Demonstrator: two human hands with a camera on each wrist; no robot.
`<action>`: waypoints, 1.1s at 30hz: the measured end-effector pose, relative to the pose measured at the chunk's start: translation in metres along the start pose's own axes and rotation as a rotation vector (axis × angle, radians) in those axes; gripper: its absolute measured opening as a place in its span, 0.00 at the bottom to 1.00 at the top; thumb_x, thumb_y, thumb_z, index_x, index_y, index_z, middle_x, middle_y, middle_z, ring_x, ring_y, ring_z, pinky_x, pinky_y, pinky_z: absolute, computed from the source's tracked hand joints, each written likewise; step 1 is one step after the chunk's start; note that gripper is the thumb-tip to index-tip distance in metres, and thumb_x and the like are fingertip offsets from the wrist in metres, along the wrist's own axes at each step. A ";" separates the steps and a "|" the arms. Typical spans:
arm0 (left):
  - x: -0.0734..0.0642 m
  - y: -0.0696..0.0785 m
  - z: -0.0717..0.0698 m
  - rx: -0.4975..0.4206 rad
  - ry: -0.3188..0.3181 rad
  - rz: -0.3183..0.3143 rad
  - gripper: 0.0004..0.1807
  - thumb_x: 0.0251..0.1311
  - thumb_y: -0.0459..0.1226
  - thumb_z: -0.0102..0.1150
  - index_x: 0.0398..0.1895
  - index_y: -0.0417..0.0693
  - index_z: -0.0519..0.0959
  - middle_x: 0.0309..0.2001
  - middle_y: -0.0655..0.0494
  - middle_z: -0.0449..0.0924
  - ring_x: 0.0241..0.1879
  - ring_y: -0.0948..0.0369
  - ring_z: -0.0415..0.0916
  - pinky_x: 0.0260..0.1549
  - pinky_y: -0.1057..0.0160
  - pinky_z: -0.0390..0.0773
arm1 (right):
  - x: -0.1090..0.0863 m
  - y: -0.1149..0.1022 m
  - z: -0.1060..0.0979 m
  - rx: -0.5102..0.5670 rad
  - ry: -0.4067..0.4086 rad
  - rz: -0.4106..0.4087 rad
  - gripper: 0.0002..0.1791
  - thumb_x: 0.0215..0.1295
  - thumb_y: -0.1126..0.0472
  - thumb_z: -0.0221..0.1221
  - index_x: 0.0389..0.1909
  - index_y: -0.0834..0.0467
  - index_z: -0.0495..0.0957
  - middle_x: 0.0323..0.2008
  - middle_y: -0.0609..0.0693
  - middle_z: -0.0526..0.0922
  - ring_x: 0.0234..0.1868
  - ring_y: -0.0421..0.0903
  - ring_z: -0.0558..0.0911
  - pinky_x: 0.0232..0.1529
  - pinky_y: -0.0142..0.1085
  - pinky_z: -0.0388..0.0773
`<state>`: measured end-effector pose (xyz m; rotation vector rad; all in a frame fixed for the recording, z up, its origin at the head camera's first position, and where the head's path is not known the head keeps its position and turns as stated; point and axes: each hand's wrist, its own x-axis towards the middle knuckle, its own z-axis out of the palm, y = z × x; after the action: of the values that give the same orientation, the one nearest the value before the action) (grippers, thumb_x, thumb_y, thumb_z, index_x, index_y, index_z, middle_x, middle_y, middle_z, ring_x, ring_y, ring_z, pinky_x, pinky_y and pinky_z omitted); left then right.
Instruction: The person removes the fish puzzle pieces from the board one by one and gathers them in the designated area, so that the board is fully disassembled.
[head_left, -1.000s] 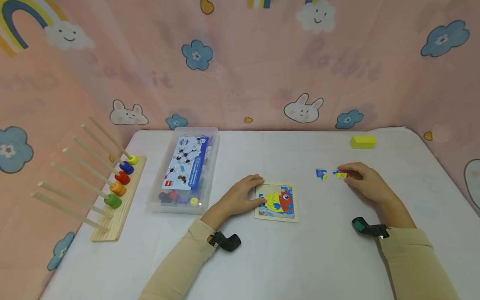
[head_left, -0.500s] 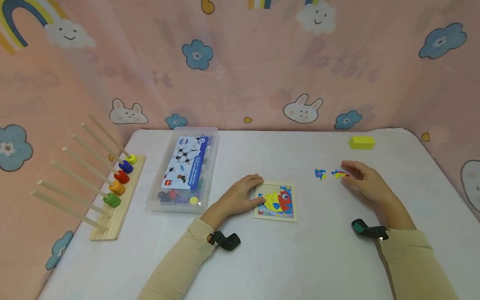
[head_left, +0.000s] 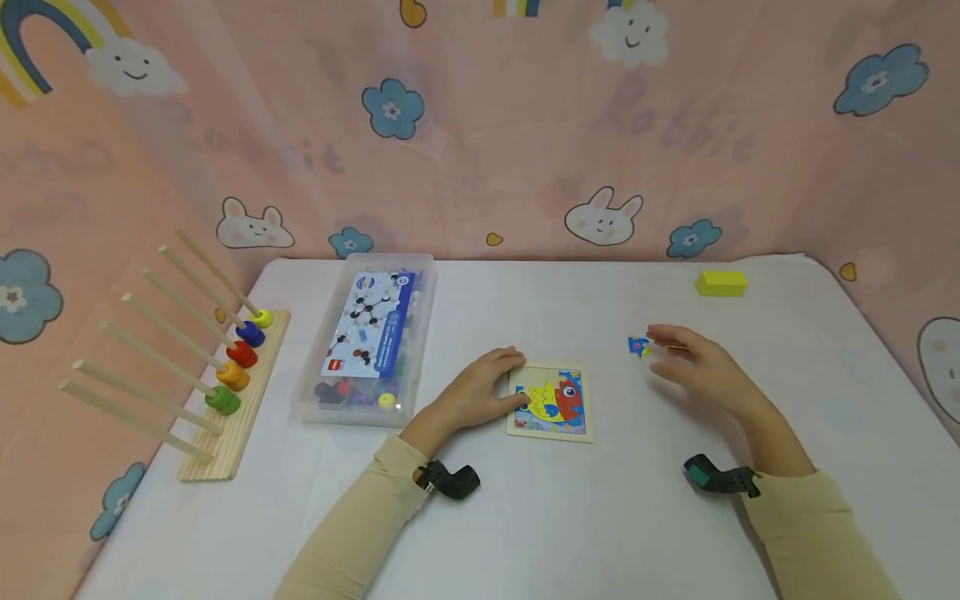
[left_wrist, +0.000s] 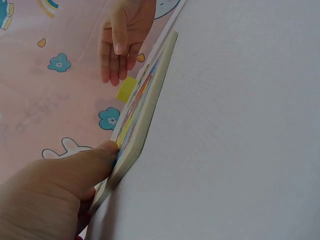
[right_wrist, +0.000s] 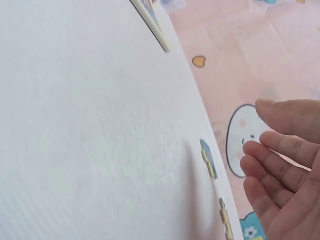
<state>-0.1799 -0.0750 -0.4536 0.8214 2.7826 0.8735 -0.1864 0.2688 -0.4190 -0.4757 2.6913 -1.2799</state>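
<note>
My left hand (head_left: pixel 474 398) grips the left side of a small wooden jigsaw puzzle board (head_left: pixel 542 377), thumb over its face and the other fingers at its edge. A red and yellow fish picture (head_left: pixel 558 403) fills much of the board, with bare wood showing near the top. To the right, my right hand (head_left: pixel 708 371) hovers over the table, fingers loosely spread and holding nothing. Just beyond its fingertips lies a blue and yellow puzzle piece (head_left: pixel 637 345). Another puzzle piece (right_wrist: pixel 226 220) shows in the right wrist view, mostly hidden under the hand from the head view.
A yellow block (head_left: pixel 721 284) stands at the back right of the white table. On the left are a clear plastic box (head_left: pixel 369 321) of coloured parts and a wooden peg stand (head_left: pixel 258 408) with coloured beads. A pink printed cloth (head_left: pixel 480 150) hangs behind.
My right hand has let go of the puzzle piece on the right and shifted left over the pieces. The left hand and the board stay put.
</note>
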 end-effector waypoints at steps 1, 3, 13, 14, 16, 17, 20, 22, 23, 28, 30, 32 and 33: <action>0.000 0.000 0.000 0.001 0.000 0.000 0.34 0.58 0.50 0.62 0.65 0.44 0.68 0.68 0.52 0.64 0.70 0.57 0.58 0.69 0.58 0.61 | 0.000 -0.003 0.003 0.005 -0.005 -0.016 0.30 0.66 0.59 0.58 0.65 0.64 0.63 0.63 0.63 0.68 0.62 0.56 0.66 0.51 0.06 0.57; 0.000 0.000 0.000 0.000 0.001 0.000 0.34 0.58 0.50 0.62 0.65 0.44 0.68 0.68 0.52 0.64 0.70 0.57 0.58 0.69 0.58 0.61 | 0.001 -0.009 0.009 0.014 -0.008 -0.050 0.29 0.65 0.61 0.59 0.65 0.65 0.64 0.63 0.63 0.69 0.61 0.50 0.69 0.52 0.07 0.58; 0.000 0.000 0.000 0.007 0.000 -0.002 0.34 0.57 0.50 0.62 0.65 0.44 0.69 0.68 0.51 0.64 0.70 0.57 0.58 0.69 0.58 0.60 | 0.007 -0.030 0.035 0.040 -0.071 -0.092 0.28 0.63 0.61 0.60 0.63 0.63 0.66 0.62 0.60 0.71 0.63 0.56 0.69 0.61 0.18 0.65; 0.000 0.000 0.000 0.007 0.001 -0.001 0.34 0.57 0.50 0.62 0.65 0.44 0.69 0.68 0.51 0.65 0.70 0.57 0.58 0.69 0.58 0.61 | 0.008 -0.032 0.037 0.037 -0.078 -0.094 0.28 0.63 0.61 0.60 0.63 0.63 0.66 0.62 0.59 0.72 0.63 0.56 0.69 0.63 0.24 0.67; 0.000 0.000 0.001 0.006 0.002 0.001 0.34 0.57 0.50 0.63 0.65 0.44 0.69 0.68 0.51 0.65 0.70 0.57 0.58 0.69 0.58 0.60 | 0.010 -0.036 0.041 0.032 -0.090 -0.098 0.28 0.63 0.61 0.60 0.63 0.62 0.66 0.62 0.59 0.72 0.63 0.56 0.69 0.65 0.38 0.69; 0.001 0.000 0.001 0.007 0.003 0.003 0.34 0.57 0.50 0.63 0.65 0.44 0.69 0.68 0.51 0.65 0.70 0.57 0.58 0.69 0.58 0.61 | 0.011 -0.037 0.044 0.033 -0.097 -0.103 0.28 0.63 0.61 0.60 0.63 0.63 0.66 0.62 0.59 0.72 0.63 0.56 0.69 0.65 0.45 0.68; 0.001 -0.001 0.001 0.005 0.003 0.004 0.34 0.57 0.50 0.62 0.65 0.44 0.69 0.68 0.51 0.65 0.70 0.56 0.58 0.69 0.58 0.61 | 0.016 -0.040 0.051 0.042 -0.121 -0.111 0.28 0.64 0.62 0.60 0.63 0.63 0.66 0.62 0.60 0.72 0.63 0.57 0.69 0.65 0.55 0.65; 0.001 -0.001 0.001 0.004 0.003 0.004 0.34 0.58 0.50 0.62 0.65 0.45 0.69 0.68 0.51 0.65 0.70 0.56 0.58 0.69 0.58 0.61 | 0.019 -0.040 0.056 0.045 -0.134 -0.108 0.28 0.64 0.61 0.60 0.63 0.62 0.67 0.62 0.59 0.72 0.63 0.57 0.69 0.65 0.56 0.65; 0.001 -0.001 0.001 0.003 0.002 0.004 0.35 0.58 0.50 0.62 0.65 0.45 0.69 0.68 0.51 0.65 0.70 0.56 0.58 0.69 0.58 0.61 | 0.020 -0.041 0.058 0.047 -0.140 -0.106 0.28 0.64 0.61 0.60 0.63 0.62 0.67 0.62 0.58 0.72 0.63 0.56 0.69 0.65 0.56 0.65; 0.000 -0.001 0.000 -0.007 -0.001 0.001 0.34 0.58 0.50 0.62 0.65 0.45 0.69 0.68 0.51 0.65 0.70 0.56 0.59 0.69 0.58 0.61 | 0.024 -0.042 0.069 0.057 -0.166 -0.097 0.27 0.63 0.61 0.60 0.63 0.60 0.68 0.62 0.56 0.72 0.65 0.57 0.68 0.65 0.56 0.65; 0.000 -0.001 0.000 -0.011 -0.002 0.001 0.34 0.58 0.50 0.62 0.65 0.45 0.69 0.68 0.51 0.65 0.69 0.56 0.59 0.69 0.58 0.61 | 0.026 -0.042 0.073 0.062 -0.178 -0.090 0.26 0.63 0.61 0.60 0.63 0.59 0.68 0.62 0.56 0.72 0.66 0.56 0.67 0.66 0.57 0.64; 0.000 -0.001 0.000 -0.009 -0.002 0.004 0.34 0.58 0.50 0.62 0.65 0.45 0.69 0.68 0.51 0.65 0.69 0.56 0.59 0.69 0.58 0.62 | 0.026 -0.043 0.077 0.061 -0.187 -0.073 0.26 0.63 0.60 0.60 0.63 0.58 0.69 0.62 0.54 0.72 0.67 0.56 0.66 0.67 0.57 0.63; 0.000 -0.001 0.000 -0.006 -0.001 0.006 0.34 0.58 0.50 0.62 0.65 0.45 0.69 0.68 0.51 0.65 0.69 0.56 0.60 0.69 0.58 0.62 | 0.026 -0.043 0.079 0.062 -0.193 -0.068 0.26 0.63 0.60 0.60 0.63 0.58 0.69 0.63 0.54 0.72 0.67 0.55 0.66 0.67 0.57 0.62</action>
<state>-0.1806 -0.0757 -0.4543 0.8296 2.7764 0.8821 -0.1820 0.1772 -0.4352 -0.6520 2.4894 -1.2593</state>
